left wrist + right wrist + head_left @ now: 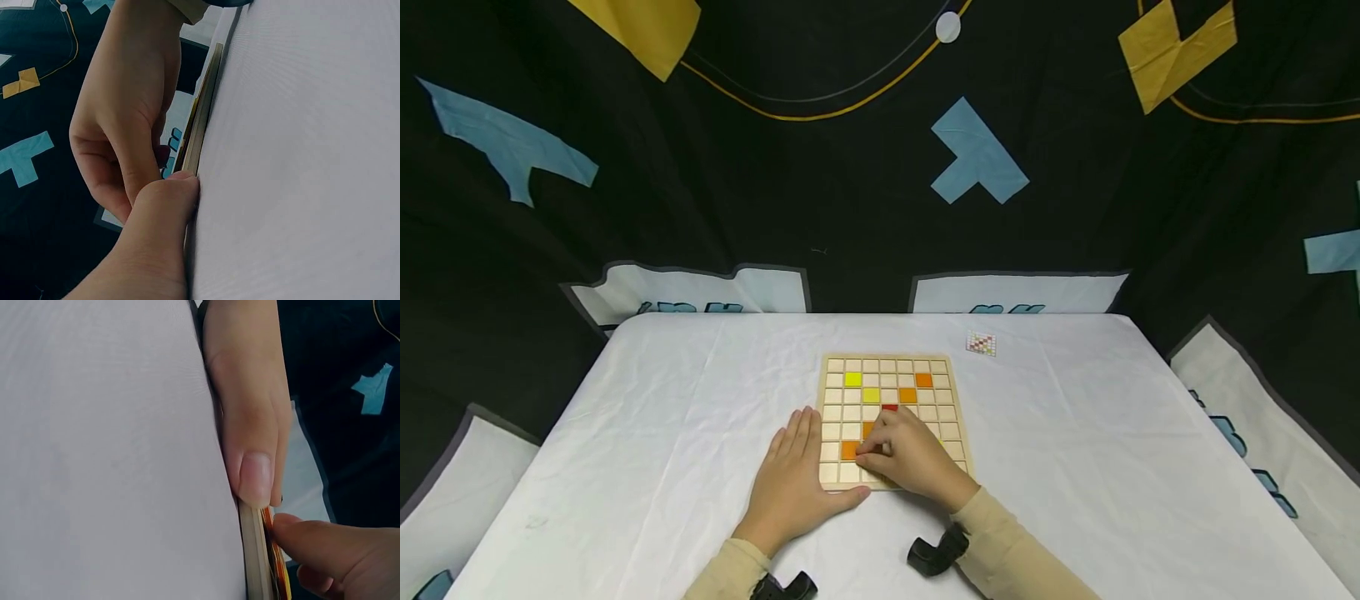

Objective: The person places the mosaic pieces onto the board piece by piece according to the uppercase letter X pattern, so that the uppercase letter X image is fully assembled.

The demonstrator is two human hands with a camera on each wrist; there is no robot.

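Observation:
A square wooden grid board lies on the white table, with yellow, orange and red squares among its pale ones. My left hand lies flat against its left side, fingers straight and thumb along the front edge. Over the lower middle of the board, my right hand has curled fingers, thumb and index tips meeting at the right side of an orange tile. The right thumb reaches the board's coloured top layer in the right wrist view. Whether a tile is between those fingertips is hidden.
A small card with a coloured grid pattern lies beyond the board's far right corner. The white tablecloth spreads around the board. A black curtain with blue and yellow shapes hangs behind the table.

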